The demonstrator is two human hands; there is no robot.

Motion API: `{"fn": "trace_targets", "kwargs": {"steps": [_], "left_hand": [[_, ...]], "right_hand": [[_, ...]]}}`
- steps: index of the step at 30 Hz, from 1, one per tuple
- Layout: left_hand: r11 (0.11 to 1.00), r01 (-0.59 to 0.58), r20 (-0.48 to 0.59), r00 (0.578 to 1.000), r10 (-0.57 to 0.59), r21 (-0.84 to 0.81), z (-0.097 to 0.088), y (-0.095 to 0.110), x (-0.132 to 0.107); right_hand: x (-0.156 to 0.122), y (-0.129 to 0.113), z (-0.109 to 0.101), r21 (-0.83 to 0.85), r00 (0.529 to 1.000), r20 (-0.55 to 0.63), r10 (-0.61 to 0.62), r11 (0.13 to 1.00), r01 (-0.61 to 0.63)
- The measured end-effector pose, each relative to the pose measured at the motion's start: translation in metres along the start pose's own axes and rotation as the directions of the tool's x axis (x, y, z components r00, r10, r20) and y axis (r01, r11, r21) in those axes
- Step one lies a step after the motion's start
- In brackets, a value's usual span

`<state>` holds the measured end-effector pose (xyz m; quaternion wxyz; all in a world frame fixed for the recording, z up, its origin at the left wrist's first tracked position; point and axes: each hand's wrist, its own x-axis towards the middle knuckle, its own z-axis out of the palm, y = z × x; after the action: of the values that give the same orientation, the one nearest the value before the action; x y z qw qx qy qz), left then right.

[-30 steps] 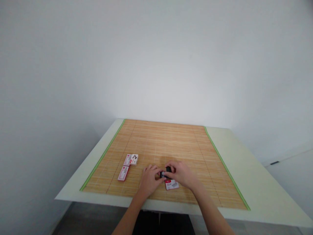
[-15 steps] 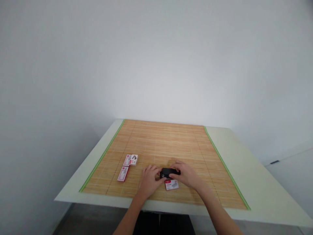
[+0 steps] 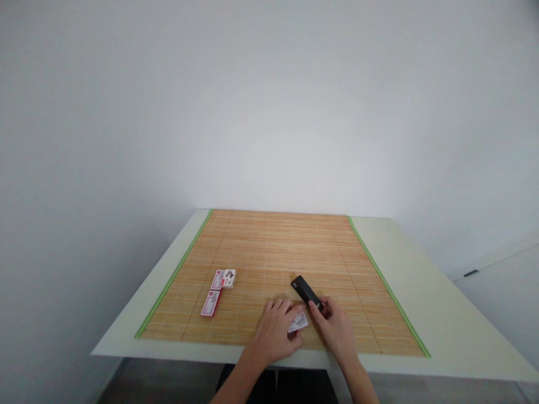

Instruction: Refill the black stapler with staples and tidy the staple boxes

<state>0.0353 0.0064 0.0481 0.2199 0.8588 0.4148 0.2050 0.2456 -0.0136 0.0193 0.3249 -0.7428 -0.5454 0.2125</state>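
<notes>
A small black stapler (image 3: pixel 306 291) lies on the bamboo mat (image 3: pixel 278 247), angled away to the left. My right hand (image 3: pixel 335 326) touches its near end with the fingertips, fingers curled. My left hand (image 3: pixel 276 333) is closed on a small red-and-white box (image 3: pixel 298 322), which it holds near the mat's front edge, just below the stapler.
Three more red-and-white boxes lie at the left of the mat: two side by side (image 3: pixel 224 279) and one nearer (image 3: pixel 210 303). The mat has green edging and lies on a pale table (image 3: pixel 421 264) against a white wall.
Both hands drew back toward me. The stapler, held between them before, now lies on the mat to the right. My left hand has taken hold of the small box.
</notes>
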Motion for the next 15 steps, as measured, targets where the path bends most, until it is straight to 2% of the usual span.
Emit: {"fn": "trace_targets", "kwargs": {"steps": [3, 5, 7, 9, 11, 15], "left_hand": [[0.991, 0.126, -0.056, 0.991, -0.124, 0.038, 0.006, -0.004, 0.004], [0.964, 0.263, -0.144, 0.957, -0.253, 0.050, 0.004, -0.014, 0.005], [0.939, 0.342, -0.196, 0.924, -0.329, 0.035, -0.002, -0.027, 0.001], [0.946, 0.323, -0.163, 0.934, -0.317, 0.007, -0.012, -0.040, -0.005], [0.966, 0.257, -0.076, 0.963, -0.259, -0.029, -0.022, -0.050, -0.012], [0.979, 0.185, 0.049, 0.982, -0.181, -0.081, -0.037, -0.057, -0.015]], "right_hand": [[-0.004, -0.002, 0.001, 0.013, 1.000, -0.025, 0.012, 1.000, -0.012], [-0.007, -0.003, 0.001, -0.009, 0.999, -0.024, 0.024, 1.000, -0.024], [-0.010, -0.002, 0.001, -0.029, 1.000, -0.011, 0.020, 0.999, -0.020], [-0.014, -0.001, 0.001, -0.033, 1.000, 0.000, 0.005, 0.999, -0.005], [-0.018, 0.001, -0.001, -0.012, 1.000, 0.018, -0.006, 1.000, 0.007], [-0.021, -0.001, -0.005, 0.067, 0.995, 0.095, -0.044, 0.997, 0.038]]}}
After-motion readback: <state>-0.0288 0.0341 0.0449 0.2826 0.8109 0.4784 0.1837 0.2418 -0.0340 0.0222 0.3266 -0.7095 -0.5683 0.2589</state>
